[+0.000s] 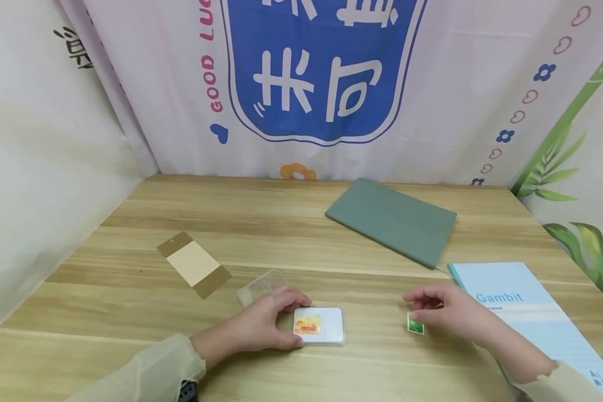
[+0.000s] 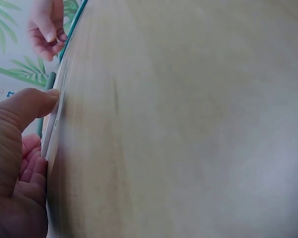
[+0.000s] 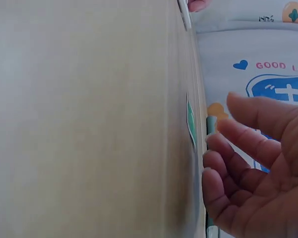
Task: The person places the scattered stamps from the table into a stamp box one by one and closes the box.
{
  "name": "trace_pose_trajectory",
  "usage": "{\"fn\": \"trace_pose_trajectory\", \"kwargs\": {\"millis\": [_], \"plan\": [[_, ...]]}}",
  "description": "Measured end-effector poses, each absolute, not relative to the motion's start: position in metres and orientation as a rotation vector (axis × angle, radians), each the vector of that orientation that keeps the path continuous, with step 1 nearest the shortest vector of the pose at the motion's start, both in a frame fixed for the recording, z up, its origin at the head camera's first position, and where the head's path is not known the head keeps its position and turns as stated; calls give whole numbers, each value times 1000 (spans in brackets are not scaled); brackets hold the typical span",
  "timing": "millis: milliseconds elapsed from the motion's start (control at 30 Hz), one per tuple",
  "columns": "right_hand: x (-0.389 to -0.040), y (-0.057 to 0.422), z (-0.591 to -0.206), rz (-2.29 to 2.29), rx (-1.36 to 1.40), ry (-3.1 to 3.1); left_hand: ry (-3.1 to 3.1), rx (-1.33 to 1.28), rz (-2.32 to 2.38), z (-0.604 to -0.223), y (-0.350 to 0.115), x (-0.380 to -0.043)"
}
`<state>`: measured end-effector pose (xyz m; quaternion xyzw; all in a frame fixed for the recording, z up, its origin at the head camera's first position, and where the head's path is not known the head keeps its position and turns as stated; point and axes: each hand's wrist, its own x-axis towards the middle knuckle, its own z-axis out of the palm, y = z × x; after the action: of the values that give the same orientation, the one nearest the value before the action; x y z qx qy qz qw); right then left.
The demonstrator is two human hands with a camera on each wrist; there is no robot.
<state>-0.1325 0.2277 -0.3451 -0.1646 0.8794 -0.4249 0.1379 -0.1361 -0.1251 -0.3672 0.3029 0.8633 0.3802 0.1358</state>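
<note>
My left hand (image 1: 266, 321) grips the left end of a flat white rectangular case (image 1: 334, 325) between thumb and fingers. An orange-yellow sticker-like piece (image 1: 307, 325) with red lettering lies on its left half. Behind the left hand is a clear plastic lid (image 1: 253, 290), partly hidden by the fingers. My right hand (image 1: 444, 307) hovers by a small green stamp-like piece (image 1: 416, 324) with a pale border, which lies on the table. In the right wrist view the fingers (image 3: 216, 186) are loosely bent and apart from the green piece (image 3: 191, 124).
A brown and cream card (image 1: 193, 262) lies at the left. Toward the back right is a grey-green notebook (image 1: 392, 220). A light-blue notebook (image 1: 542, 329) sits under the right forearm. A printed cloth (image 1: 181, 139) hangs behind the wooden table (image 1: 110, 301).
</note>
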Motion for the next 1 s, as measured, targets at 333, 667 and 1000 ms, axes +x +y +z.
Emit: {"fn": "trace_pose_trajectory", "kwargs": {"millis": [333, 667, 1000], "plan": [[-124, 237, -352, -1193, -380, 2587, 2516, 892, 1089, -368, -126, -137], [-122, 231, -358, -1172, -274, 2674, 2516, 903, 1099, -368, -126, -138], [-121, 226, -360, -1201, -213, 2685, 2513, 902, 1093, -367, -126, -138]]}}
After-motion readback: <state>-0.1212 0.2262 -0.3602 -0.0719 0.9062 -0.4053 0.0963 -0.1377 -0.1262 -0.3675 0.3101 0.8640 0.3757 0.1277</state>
